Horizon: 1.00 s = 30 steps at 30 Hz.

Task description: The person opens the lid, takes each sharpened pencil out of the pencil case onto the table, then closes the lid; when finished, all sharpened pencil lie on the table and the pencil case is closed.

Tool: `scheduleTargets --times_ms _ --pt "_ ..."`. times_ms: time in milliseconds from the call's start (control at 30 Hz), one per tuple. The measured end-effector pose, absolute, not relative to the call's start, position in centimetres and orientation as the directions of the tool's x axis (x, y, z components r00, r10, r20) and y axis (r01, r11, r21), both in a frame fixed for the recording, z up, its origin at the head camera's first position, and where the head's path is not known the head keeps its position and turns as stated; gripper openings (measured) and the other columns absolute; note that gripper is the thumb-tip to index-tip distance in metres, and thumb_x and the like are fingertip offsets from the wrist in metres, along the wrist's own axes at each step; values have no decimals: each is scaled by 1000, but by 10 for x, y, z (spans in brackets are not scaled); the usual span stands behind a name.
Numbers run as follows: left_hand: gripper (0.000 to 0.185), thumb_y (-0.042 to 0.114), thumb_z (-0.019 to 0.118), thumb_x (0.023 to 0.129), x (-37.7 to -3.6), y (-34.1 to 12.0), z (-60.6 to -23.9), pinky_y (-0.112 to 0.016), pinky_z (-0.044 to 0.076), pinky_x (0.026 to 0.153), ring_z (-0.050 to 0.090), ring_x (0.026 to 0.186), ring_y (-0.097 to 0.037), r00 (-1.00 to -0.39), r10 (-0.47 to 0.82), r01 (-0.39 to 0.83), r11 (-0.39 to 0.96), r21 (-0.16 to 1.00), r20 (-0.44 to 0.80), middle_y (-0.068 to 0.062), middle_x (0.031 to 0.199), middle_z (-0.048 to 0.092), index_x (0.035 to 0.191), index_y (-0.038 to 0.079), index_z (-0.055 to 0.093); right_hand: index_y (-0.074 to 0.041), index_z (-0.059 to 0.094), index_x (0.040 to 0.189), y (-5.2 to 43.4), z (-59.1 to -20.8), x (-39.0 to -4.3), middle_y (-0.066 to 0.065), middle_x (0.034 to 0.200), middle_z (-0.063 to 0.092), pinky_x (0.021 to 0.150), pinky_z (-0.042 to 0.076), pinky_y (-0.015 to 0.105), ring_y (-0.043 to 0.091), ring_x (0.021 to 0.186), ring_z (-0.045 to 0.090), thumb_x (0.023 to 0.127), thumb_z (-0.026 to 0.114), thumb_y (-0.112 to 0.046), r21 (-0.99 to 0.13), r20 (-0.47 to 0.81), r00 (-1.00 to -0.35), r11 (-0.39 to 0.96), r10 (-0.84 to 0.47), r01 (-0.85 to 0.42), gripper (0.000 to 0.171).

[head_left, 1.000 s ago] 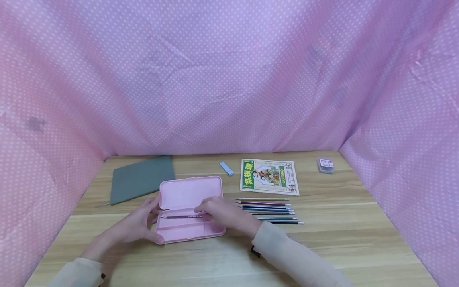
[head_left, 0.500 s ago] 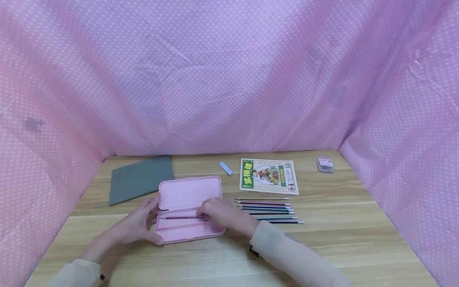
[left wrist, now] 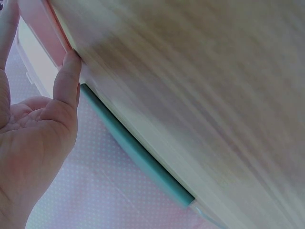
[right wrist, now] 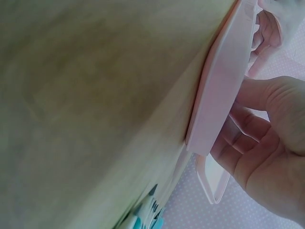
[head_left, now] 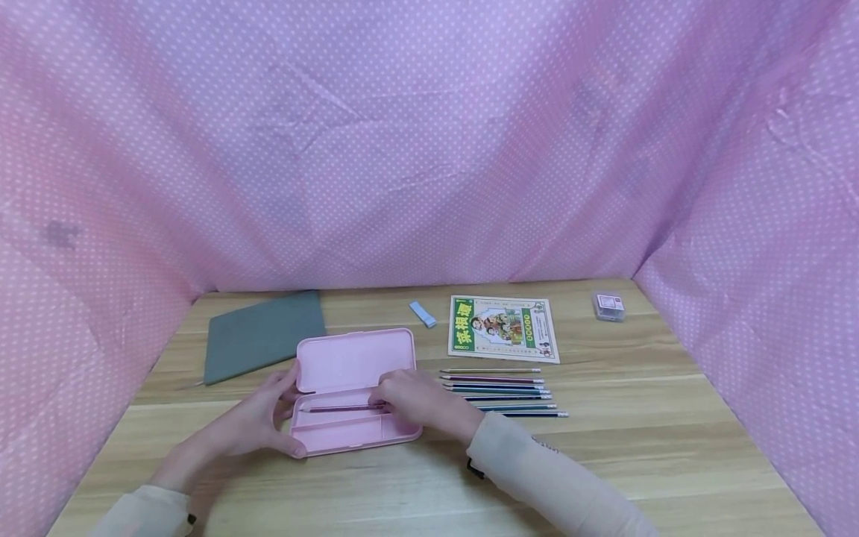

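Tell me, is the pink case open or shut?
Open. The case's lid stands tilted back, its compartments show, and a pencil lies in the rear one under the right hand.

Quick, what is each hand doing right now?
Left hand: fingers curled round the left end of the pink pencil case, holding it.
Right hand: pinching a pencil that lies in the case.

Right hand [head_left: 417, 399] covers pencil's [head_left: 338, 408] end inside pencil case [head_left: 356, 365]; grip unclear. Small box [head_left: 609, 306] label too small to read.
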State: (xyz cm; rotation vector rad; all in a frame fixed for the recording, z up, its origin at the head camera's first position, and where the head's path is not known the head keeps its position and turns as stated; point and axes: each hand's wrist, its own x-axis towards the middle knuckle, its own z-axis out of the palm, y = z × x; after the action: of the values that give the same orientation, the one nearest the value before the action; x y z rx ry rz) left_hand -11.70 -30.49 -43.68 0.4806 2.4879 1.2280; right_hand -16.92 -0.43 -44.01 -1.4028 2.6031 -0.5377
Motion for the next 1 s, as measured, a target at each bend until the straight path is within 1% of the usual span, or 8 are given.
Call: scheduleTargets --times_ms 133,400,633,733,833,1000 --pt "141 28 98 63 -117 -305 -437 -45 46 106 47 127 -41 -892 430 153 575 804 -137 -27 141 32 158 -8 0 -17 80 112 -5 -440 -169 -4 98 74 79 54 11 1 83 63 96 69 -7 -369 49 -559 505 -828 -780 22" --pt "142 28 98 63 -117 -306 -438 -45 45 107 47 127 -42 -890 435 150 565 812 -137 -27 141 31 158 -7 -1 -17 80 114 -5 -440 -169 -4 101 74 82 54 13 3 87 64 97 69 -7 -363 42 -553 503 -832 -784 22" --pt "142 28 97 63 -118 -307 -440 -45 45 107 47 127 -42 -887 443 159 556 816 -129 -27 141 30 158 -7 -2 -16 79 115 -4 -439 -170 -3 101 74 83 55 13 3 86 64 97 68 -6 -352 43 -541 494 -840 -795 23" --pt "142 28 97 63 -118 -307 -440 -44 45 107 47 128 -42 -886 446 160 555 816 -130 -27 142 30 158 -6 -3 -16 79 115 -3 -438 -170 -3 102 74 85 55 14 3 89 65 97 68 -6 -361 50 -524 474 -850 -803 23" --pt "142 27 97 63 -118 -307 -440 -44 45 107 47 127 -42 -884 449 161 553 818 -129 -27 141 30 158 -6 -3 -16 77 118 1 -433 -170 -3 107 74 89 55 15 4 96 66 98 66 -4 -363 41 -507 460 -861 -811 26" --pt "142 27 98 63 -117 -306 -440 -45 45 107 47 127 -43 -886 447 162 550 819 -125 -28 140 31 157 -8 -3 -14 73 127 13 -420 -168 0 113 70 91 54 16 7 102 64 98 63 2 -401 8 -512 466 -859 -789 35"
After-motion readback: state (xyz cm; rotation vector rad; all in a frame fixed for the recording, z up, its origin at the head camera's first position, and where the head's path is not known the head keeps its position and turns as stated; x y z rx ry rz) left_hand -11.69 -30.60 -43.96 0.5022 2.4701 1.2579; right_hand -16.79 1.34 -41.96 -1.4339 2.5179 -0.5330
